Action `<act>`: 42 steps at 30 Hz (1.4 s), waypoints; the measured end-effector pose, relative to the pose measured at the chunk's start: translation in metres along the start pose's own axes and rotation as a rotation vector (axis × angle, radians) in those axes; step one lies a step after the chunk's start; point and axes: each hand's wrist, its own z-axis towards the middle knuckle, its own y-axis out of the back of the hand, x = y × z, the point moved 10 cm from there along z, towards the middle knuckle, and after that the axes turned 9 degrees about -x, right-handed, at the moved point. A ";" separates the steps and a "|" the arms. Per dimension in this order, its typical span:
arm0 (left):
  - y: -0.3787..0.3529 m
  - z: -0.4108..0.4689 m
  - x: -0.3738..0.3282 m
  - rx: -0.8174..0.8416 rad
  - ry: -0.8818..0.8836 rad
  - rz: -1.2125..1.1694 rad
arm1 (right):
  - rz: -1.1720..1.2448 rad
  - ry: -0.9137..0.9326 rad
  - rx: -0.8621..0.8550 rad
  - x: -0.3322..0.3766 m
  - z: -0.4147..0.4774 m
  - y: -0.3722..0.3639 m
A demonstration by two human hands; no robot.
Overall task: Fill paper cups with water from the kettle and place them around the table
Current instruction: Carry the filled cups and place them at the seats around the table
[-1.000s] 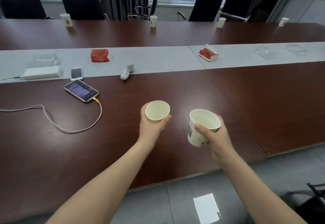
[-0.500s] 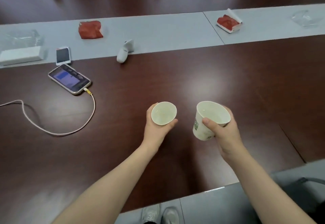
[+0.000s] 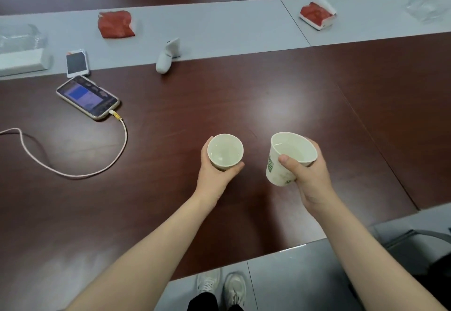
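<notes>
Only green print [image 3: 270, 165], unreadable, cup [image 3: 277, 177] in right hand [image 3: 311, 180]

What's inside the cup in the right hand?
Clear water; its surface edge shows against the white inner wall of the paper cup. Nothing else visible inside. The right hand covers part of its outer wall.

1 head camera looks steeply down at the table [image 3: 268, 86].

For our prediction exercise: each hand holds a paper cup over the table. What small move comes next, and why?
Probably lower the left cup onto the table: it and the right cup seem to hold water, and the wood below is bare.
</notes>
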 end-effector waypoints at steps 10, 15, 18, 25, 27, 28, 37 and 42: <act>0.025 -0.022 0.005 -0.053 0.171 0.083 | -0.013 -0.005 -0.029 0.011 -0.016 0.002; 0.062 -0.044 -0.008 -0.289 0.168 0.082 | 0.027 0.001 -0.081 0.025 -0.028 0.013; 0.064 -0.057 -0.032 -0.318 0.128 0.103 | 0.052 0.015 -0.128 0.034 -0.038 0.025; 0.013 -0.085 -0.080 -0.099 0.028 0.032 | 0.094 0.053 -0.199 0.050 -0.064 0.062; -0.016 -0.098 -0.088 0.016 0.034 0.021 | 0.091 0.069 -0.206 0.058 -0.072 0.078; -0.031 -0.105 -0.092 0.073 0.036 0.019 | 0.088 0.076 -0.210 0.061 -0.076 0.085; -0.187 -0.190 -0.119 0.490 0.095 0.074 | 0.014 0.113 -0.265 0.101 -0.100 0.179; -0.260 -0.247 -0.133 0.600 0.180 -0.012 | -0.011 0.152 -0.303 0.122 -0.100 0.242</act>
